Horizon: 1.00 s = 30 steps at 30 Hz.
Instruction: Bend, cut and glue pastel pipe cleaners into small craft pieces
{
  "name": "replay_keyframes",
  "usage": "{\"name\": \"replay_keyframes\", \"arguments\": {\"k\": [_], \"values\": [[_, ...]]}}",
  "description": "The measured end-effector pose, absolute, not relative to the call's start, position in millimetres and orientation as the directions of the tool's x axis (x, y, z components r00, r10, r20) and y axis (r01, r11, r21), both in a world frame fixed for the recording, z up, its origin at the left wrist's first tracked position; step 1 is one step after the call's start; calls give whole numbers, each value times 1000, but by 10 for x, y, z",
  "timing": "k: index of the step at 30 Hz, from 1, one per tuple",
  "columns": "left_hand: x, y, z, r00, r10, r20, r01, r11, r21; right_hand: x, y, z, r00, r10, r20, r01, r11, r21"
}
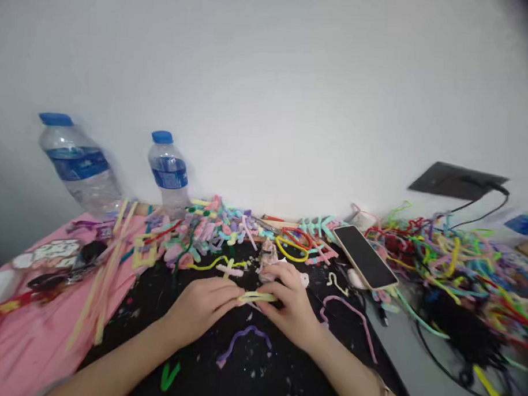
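While fingers [226, 294] hold yellow strip [255, 294] | 2 capped bottles [170, 174] | contents unclear

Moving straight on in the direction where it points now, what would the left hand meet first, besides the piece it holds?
Most likely the right hand: the left hand points toward it along the pale yellow piece that both hold. Depth is hard to judge from this single view.

A plain pale-grey wall [293, 106] spans the far side, brightest around the middle and dimmer toward the left. A dark rectangular wall plate [455, 180] sits low on its right. Against it stands a grey tabletop [404, 341], pink cloth [25, 351] covering the left, a black mat [223, 387] the near middle.
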<state>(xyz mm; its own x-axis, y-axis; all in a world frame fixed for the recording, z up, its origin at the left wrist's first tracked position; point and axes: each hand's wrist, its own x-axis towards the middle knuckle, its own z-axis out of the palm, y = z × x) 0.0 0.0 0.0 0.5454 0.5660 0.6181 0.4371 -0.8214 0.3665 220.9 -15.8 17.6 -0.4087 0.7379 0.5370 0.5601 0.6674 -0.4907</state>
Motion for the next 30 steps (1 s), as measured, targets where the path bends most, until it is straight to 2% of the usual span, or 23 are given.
{"name": "replay_keyframes", "arguments": {"k": [16,30], "values": [[1,-1,22,559,604,568,372,-795,478,2204,-144,208,-447,755,479,554,654,-515],[1,9,11,585,610,535,379,-789,484,2204,-151,197,-440,761,477,549,648,-529]]}}
